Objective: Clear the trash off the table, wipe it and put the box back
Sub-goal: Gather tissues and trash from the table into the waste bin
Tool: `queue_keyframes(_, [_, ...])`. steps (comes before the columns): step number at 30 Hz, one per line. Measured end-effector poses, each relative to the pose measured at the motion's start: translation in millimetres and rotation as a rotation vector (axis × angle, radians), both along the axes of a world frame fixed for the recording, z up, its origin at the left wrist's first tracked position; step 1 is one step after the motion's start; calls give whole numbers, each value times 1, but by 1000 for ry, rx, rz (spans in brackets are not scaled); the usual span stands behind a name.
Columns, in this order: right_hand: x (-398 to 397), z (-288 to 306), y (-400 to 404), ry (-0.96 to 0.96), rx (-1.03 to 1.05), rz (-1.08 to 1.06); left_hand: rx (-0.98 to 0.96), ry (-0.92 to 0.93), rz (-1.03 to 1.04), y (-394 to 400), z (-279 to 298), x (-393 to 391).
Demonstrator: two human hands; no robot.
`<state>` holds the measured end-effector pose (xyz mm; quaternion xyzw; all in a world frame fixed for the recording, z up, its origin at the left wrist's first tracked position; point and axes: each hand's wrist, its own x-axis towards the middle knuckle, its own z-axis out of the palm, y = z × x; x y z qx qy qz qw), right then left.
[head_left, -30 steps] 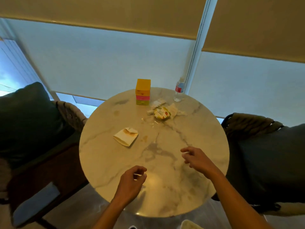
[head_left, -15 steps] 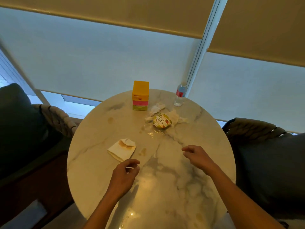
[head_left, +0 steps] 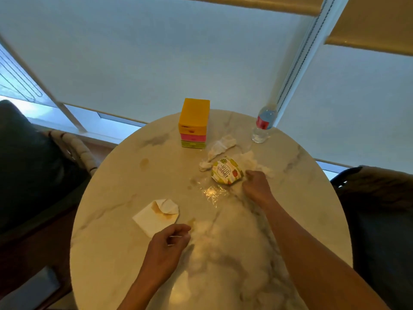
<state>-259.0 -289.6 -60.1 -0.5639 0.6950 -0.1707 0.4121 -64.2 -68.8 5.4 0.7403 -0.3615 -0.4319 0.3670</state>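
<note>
Crumpled wrapper (head_left: 226,173) reads "HELLO SUMMER"; bottle label (head_left: 263,123) seems illegible.

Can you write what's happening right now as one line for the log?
phase: clearing trash | right hand: at Hello Summer wrapper | left hand: pinching small white bit | box: on table

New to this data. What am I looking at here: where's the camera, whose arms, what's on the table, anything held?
No robot here: a person's two bare arms, filmed by one wide-angle camera on their head, looking forward and down. The round marble table stands by a window with blinds, with chairs on either side. On it: a stacked yellow, pink and green box, a water bottle, crumpled tissues, a "Hello Summer" wrapper, clear plastic film and a stained napkin. The right hand touches the wrapper's edge; whether its grip has closed is unclear. The left hand pinches a small thin white scrap near the napkin.
</note>
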Motion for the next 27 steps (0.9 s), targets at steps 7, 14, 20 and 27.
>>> queue_keyframes(7, [-5,23,44,-143,-288,-338,18,45,-28,-19,-1,-13])
queue_keyframes(14, [-19,67,112,-504,-196,-399,-38,113,-90,-31,6,-23])
queue_keyframes(20, [8,71,150,-791,115,-121,-48,479,-222,-31,9,-22])
queue_keyframes(27, [14,61,97,-640,268,75,9,419,65,-36,-14,-12])
